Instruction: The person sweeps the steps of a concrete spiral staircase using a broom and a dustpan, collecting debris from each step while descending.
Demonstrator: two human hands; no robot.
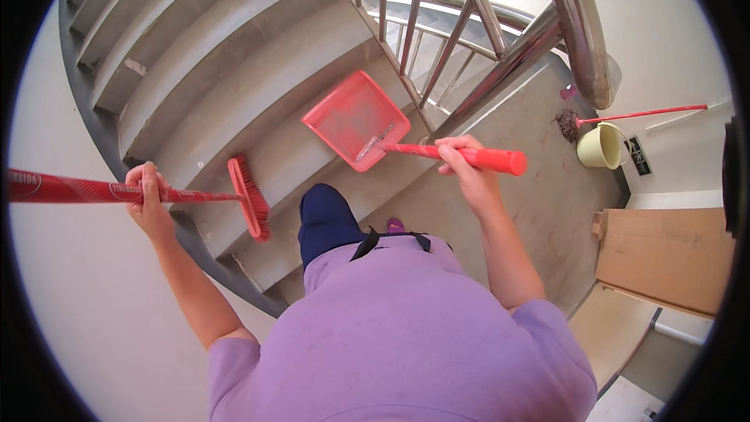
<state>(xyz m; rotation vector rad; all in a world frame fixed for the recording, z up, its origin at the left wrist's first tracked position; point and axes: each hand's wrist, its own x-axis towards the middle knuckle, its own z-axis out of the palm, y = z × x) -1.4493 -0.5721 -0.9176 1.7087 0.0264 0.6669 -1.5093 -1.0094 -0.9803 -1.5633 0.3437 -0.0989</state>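
My left hand (149,192) is closed round the red handle of a broom (252,197), whose red bristles are over the lower stairs (234,99). In my right hand (464,167) is the thick red handle of a dustpan (357,120). The pan is above the steps, left of the railing, and holds grey dust and some crumpled, clear-looking litter near the handle end. Broom head and dustpan are apart, with my bent knee in dark blue trousers below and between them. Whether the bristles touch a step, I cannot tell.
A stainless-steel railing (504,76) borders the stairs. By the far wall, a dark string mop (567,125) with a red handle lies beside a pale yellow bucket (599,146). A brown cardboard sheet or box (662,255) is at the right. A pale wall (76,234) runs along the left.
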